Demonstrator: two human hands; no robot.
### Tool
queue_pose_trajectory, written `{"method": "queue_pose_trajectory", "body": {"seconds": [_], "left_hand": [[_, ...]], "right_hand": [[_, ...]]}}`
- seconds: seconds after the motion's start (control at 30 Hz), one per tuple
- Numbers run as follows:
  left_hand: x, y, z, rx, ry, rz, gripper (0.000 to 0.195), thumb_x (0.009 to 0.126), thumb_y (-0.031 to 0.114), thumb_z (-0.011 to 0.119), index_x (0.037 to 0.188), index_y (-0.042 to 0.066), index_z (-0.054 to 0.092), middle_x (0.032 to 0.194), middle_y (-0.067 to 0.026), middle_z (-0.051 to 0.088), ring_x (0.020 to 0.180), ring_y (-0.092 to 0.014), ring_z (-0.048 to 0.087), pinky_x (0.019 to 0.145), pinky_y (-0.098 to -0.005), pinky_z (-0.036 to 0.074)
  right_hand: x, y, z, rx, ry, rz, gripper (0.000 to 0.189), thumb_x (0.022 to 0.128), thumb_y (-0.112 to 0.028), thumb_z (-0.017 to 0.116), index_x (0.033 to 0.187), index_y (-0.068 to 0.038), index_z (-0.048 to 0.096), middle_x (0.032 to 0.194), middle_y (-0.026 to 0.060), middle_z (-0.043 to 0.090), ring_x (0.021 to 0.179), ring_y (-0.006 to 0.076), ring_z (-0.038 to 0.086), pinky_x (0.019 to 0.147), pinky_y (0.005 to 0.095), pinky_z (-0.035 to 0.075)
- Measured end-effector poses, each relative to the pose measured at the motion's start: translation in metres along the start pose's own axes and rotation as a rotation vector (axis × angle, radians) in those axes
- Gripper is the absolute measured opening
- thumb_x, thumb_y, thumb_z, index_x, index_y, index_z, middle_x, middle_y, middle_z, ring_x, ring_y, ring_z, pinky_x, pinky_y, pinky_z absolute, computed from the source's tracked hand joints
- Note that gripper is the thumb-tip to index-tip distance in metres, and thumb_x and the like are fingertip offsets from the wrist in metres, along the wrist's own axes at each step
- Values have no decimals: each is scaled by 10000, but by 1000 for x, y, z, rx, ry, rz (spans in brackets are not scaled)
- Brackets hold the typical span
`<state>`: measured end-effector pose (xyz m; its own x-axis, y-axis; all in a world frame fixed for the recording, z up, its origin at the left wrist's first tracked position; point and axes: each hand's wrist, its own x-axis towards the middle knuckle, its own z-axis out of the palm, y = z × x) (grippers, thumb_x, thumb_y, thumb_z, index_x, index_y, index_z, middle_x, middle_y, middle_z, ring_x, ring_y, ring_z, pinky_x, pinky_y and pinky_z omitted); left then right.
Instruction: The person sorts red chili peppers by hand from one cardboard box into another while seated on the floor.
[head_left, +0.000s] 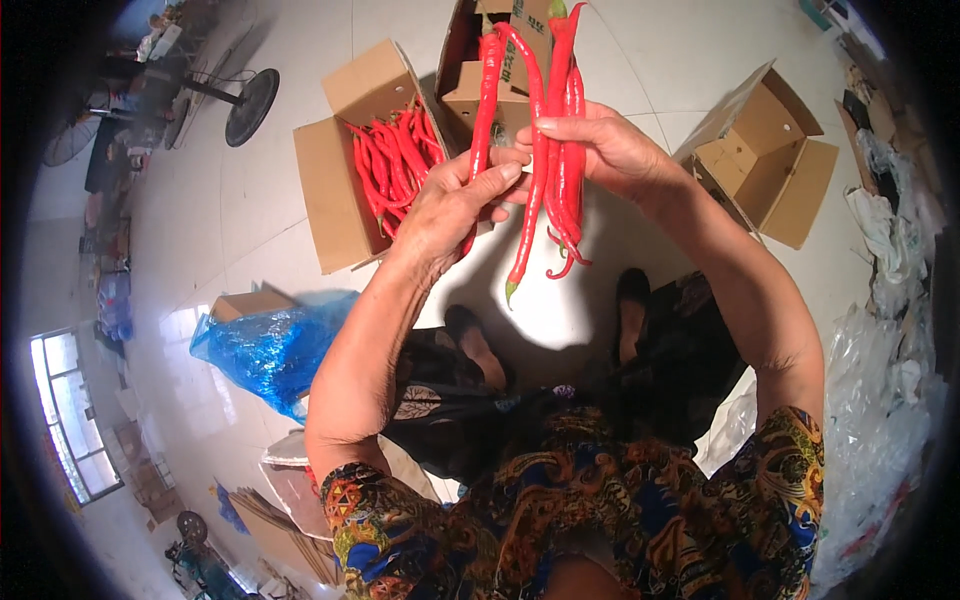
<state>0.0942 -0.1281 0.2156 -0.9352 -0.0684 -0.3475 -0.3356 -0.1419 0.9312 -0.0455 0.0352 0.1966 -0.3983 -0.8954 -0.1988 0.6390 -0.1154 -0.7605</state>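
Observation:
Long red chili peppers are in both of my hands, raised above the tiled floor. My left hand (454, 196) grips one long chili pepper (487, 105), its stem pointing away from me. Several more peppers form a bunch (568, 169) in my right hand (611, 146), the thumb pressed across them. One pepper of that hand (531, 217) hangs with its green stem end toward me. Beyond my left wrist, an open cardboard box (330, 202) holds many red chili peppers (394, 161). My fingertips nearly meet between the two lots.
Another cardboard box (459, 90) bearing printed writing stands ahead, with something red inside. An open box (757, 157) is at the right. Blue plastic wrapping (274, 352) lies left, a black stand base (253, 107) further off. Clear plastic sheeting (874, 420) is heaped along the right.

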Motion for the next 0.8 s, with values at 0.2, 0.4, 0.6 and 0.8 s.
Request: {"method": "queue_pose_trajectory", "body": {"seconds": [0.2,0.4,0.6,0.8], "left_hand": [[2,4,1,41,93,10,470,953,423,497,1123,-9,573,871,-72,635,651,-67,511,469,-193,348],[7,-1,-15,-400,50,54,325,1003,195,383,1157,-53,524,817,-91,594,621,-112,527,494,-212,425],[10,-7,-16,-595,-13,49,299,989,156,414,1167,-60,519,849,-101,603,697,-151,579,582,-248,506],[11,-6,-21,-539,25,57,292,992,143,396,1153,-65,521,857,-107,613,717,-160,599,591,-251,525]], "right_hand": [[8,7,-6,-62,52,-49,388,865,-176,640,1161,29,495,1054,146,587,1004,225,599,935,356,479],[8,5,-6,-87,120,-85,298,879,-213,644,1078,-2,572,962,97,628,912,164,611,829,295,505],[9,4,-10,-100,91,-116,284,881,-190,648,1079,0,576,944,93,639,863,153,634,784,277,527],[9,1,-11,-27,23,-118,249,896,-163,626,1069,12,588,937,96,654,847,144,645,776,262,533]]}}
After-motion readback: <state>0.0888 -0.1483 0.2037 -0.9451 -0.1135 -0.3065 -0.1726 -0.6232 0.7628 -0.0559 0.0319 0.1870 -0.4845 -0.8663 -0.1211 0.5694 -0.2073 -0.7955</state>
